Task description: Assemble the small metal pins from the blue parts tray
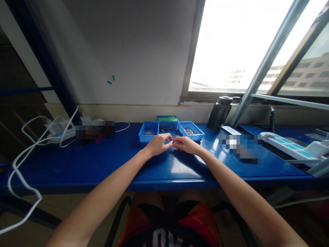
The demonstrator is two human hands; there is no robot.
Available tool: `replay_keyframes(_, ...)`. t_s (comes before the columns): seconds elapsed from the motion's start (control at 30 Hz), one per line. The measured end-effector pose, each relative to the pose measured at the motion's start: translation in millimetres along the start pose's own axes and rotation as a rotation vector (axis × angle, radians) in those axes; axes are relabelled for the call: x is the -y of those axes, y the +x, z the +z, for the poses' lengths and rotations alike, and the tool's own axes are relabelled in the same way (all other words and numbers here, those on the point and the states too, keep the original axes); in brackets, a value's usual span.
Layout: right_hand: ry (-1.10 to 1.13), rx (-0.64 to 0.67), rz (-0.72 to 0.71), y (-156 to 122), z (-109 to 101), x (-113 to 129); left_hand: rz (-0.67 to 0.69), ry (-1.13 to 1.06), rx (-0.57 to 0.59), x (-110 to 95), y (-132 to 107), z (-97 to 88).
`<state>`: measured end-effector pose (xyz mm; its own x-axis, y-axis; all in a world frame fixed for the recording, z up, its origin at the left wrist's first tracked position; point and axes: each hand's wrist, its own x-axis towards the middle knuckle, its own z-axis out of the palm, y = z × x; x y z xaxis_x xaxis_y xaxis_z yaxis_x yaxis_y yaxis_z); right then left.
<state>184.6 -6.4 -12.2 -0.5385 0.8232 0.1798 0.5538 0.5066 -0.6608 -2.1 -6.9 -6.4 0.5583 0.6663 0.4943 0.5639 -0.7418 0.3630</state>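
Observation:
My left hand [159, 144] and my right hand [185, 144] meet fingertip to fingertip just above the blue bench [102, 161], right in front of three small blue trays. Both hands are pinched closed around something tiny that I cannot make out. The left tray [148, 132], the middle tray [168, 129] and the right tray [190, 131] each hold small thin metal parts. A fourth blue tray [167, 119] with green contents sits behind them against the wall.
A dark water bottle [219, 112] stands at the back right, by the window. A white power strip [288, 145] lies far right. White cables [31, 144] and another power strip [60, 132] lie at the left. A slanted metal post [257, 79] rises at right.

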Motion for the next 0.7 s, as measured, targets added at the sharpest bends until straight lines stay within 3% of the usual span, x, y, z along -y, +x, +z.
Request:
replay_keyframes(0.23, -0.030, -0.049, -0.016, -2.8, -5.3, 6.4, -0.086, 0.020, 0.078, 1.9, -0.8, 0.6)
replay_keyframes(0.4, -0.023, -0.077, 0.000, -4.0, -6.3, 9.4, -0.062, 0.056, 0.141, 0.4, -0.7, -1.1)
replay_keyframes(0.7, -0.082, -0.041, 0.012, -0.5, -3.5, -4.8, -0.043, 0.015, 0.134, 3.6, 0.9, 0.7)
